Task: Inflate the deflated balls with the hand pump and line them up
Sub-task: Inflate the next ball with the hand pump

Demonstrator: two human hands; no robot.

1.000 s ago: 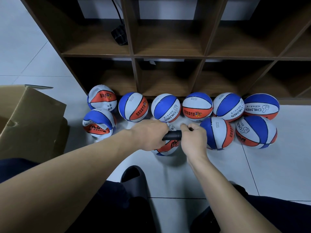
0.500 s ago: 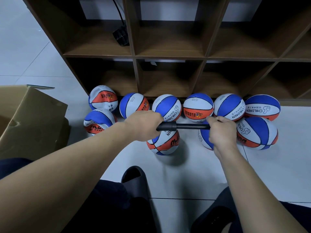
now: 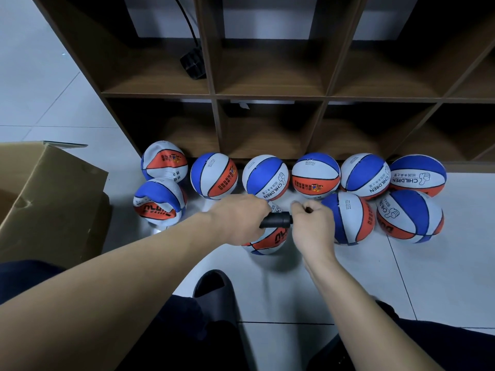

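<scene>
The left hand point(image 3: 241, 216) has its fingers clamped round the black cylindrical hand pump point(image 3: 277, 220); the right hand point(image 3: 312, 223) grips its handle, pushed in. The blue, white and orange rubber ball point(image 3: 267, 238) sits directly under the pump. Keep the barrel steady and make full, straight strokes.

Head view, looking down, close over floor point(image 3: 442, 277).
</scene>
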